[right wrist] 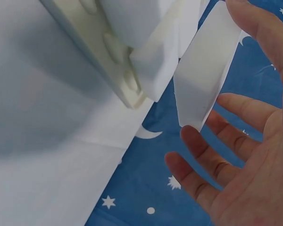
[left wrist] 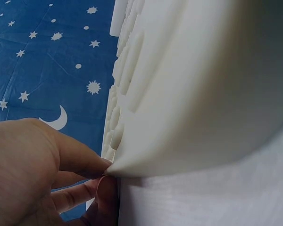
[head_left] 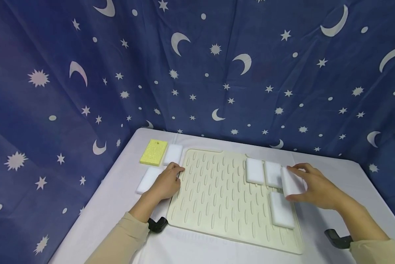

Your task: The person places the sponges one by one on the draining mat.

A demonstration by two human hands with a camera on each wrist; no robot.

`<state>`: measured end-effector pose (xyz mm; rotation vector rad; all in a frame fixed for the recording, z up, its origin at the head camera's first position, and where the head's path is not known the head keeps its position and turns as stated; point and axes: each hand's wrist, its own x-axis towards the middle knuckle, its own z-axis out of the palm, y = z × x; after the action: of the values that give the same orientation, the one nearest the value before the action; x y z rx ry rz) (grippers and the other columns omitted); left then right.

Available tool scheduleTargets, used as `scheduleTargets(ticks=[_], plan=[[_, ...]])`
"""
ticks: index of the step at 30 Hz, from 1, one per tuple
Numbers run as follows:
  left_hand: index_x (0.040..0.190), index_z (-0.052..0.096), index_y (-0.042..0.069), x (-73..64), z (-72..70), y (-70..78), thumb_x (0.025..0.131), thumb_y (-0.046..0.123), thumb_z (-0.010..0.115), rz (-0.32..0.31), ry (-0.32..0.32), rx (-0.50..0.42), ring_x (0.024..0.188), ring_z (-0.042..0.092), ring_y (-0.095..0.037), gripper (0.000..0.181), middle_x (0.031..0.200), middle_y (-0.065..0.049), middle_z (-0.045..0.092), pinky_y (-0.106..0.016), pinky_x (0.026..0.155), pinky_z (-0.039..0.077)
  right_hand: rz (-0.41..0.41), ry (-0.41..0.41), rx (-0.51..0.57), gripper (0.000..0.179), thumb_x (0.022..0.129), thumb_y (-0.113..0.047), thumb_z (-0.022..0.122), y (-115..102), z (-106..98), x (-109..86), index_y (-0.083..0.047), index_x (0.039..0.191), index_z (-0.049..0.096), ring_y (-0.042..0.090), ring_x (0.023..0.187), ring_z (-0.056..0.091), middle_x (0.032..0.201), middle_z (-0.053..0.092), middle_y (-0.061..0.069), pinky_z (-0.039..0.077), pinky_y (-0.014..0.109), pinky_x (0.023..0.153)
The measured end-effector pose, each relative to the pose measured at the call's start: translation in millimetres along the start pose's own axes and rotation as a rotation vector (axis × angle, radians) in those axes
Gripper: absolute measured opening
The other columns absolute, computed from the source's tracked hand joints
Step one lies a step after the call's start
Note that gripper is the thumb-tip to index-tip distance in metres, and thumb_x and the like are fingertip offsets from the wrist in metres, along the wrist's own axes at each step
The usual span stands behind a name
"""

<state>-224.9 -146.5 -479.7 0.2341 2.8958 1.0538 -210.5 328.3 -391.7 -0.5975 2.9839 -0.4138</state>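
My right hand (head_left: 316,186) holds a white sponge (head_left: 292,182) tilted above the right side of a cream ridged mat (head_left: 214,190). In the right wrist view, the thumb and fingertips grip that sponge (right wrist: 205,66) by its edges. Three more white sponges lie on the mat: one at the back (head_left: 255,171), another beside it (head_left: 273,174), and one nearer the front (head_left: 281,210). My left hand (head_left: 166,182) is at the mat's left edge; in the left wrist view, its thumb and finger pinch the mat's rim (left wrist: 132,165).
Left of the mat, a yellow sponge (head_left: 154,152) lies beside a white sponge (head_left: 173,154). Another white sponge (head_left: 148,179) is partly behind the left hand. A white cloth (head_left: 98,223) covers the table, and a blue curtain (head_left: 197,73) with moons and stars hangs behind.
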Motion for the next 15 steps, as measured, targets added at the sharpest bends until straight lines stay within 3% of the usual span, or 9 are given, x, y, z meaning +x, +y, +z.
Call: scheduleTargets(ticks=[15], plan=[[0.14, 0.062, 0.001, -0.2, 0.0, 0.5, 0.097, 0.0, 0.052, 0.002, 0.008, 0.0, 0.11, 0.061, -0.026, 0.044, 0.137, -0.013, 0.057, -0.043, 0.098, 0.052, 0.003, 0.001, 0.012, 0.112, 0.069, -0.066, 0.086, -22, 11, -3.9, -0.003, 0.154, 0.048, 0.046, 0.131, 0.045, 0.149, 0.045, 0.019, 0.045, 0.069, 0.1]])
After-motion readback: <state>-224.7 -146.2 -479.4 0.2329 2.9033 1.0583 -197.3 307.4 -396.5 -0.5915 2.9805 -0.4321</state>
